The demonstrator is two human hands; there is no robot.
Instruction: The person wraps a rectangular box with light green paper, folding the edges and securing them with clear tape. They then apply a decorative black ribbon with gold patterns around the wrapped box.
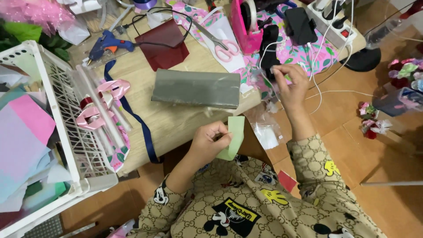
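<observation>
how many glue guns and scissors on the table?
2: one blue glue gun at the table's upper left, and one pair of pink-handled scissors at top centre on white paper. More may be hidden under the clutter.

Matt green paper [235, 135], wooden table [185, 119], white plastic crate [66, 132] — apparently glossy.

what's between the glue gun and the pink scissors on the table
In the head view, a dark red folded piece lies between the glue gun and the scissors, with the gun's black cord curving over it.
</observation>
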